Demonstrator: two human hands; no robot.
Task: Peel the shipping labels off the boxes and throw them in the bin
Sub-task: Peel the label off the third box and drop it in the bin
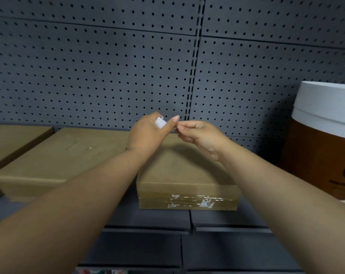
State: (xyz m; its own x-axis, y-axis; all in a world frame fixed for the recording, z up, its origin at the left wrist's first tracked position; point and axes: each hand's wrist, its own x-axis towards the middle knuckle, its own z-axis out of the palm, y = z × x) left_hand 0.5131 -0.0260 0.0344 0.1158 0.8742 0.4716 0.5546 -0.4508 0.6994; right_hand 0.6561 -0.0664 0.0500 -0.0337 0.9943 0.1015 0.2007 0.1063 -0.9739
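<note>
My left hand point(147, 133) is raised above the shelf and closed around a crumpled white label piece point(160, 123). My right hand point(199, 136) meets it, fingertips pinched at the left thumb; what it pinches is too small to tell. Below them sits a small brown cardboard box point(187, 175) with torn white label scraps point(204, 202) under clear tape on its front face. A larger flat cardboard box point(54, 155) lies to the left with a scuffed patch on its top. No bin is visible.
A third cardboard box point(11, 139) lies at the far left. A big brown tub with a white lid point(324, 139) stands at the right. The grey pegboard wall point(128, 66) rises behind the shelf point(163, 216), whose front edge runs below the boxes.
</note>
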